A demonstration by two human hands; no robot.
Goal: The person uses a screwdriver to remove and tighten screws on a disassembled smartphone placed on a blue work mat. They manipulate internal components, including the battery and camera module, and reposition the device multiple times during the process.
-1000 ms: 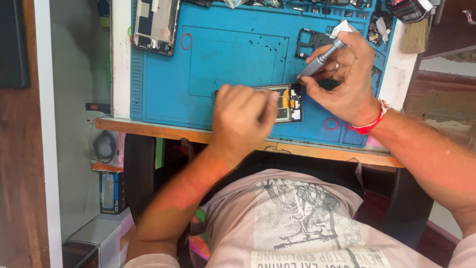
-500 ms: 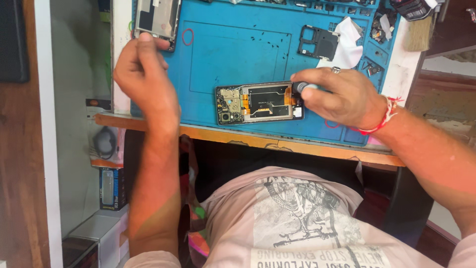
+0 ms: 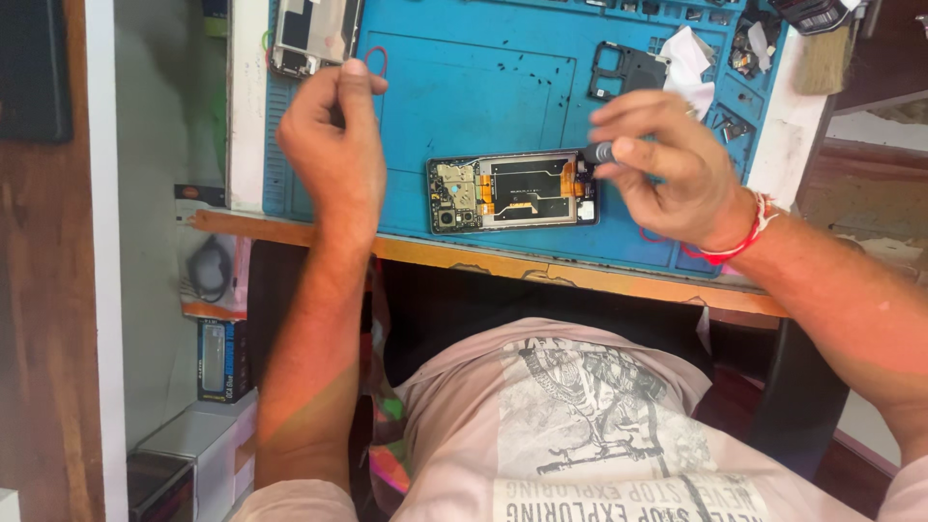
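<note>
Seen from above: opened phone lying flat on a blue mat, near the mat's front edge, circuit boards and orange flex cables exposed. Right hand at the phone's right end, fingers clamped on a small dark tool whose tip sits just above that end of the phone. Red thread bracelet on the right wrist. Left hand raised over the mat's left side, clear of the phone, fingers curled together with the thumb pressed against them; whether anything is pinched inside, cannot tell. Second phone frame at the mat's far left corner. Black camera-cover plate and white crumpled tissue at the far right, with small parts in the mat's tray slots. Brush past the mat's right edge. Mat resting on a white surface with a wooden front edge. Below, left of the chair, an upright dark box with a pale label, and a white box beneath it.
</note>
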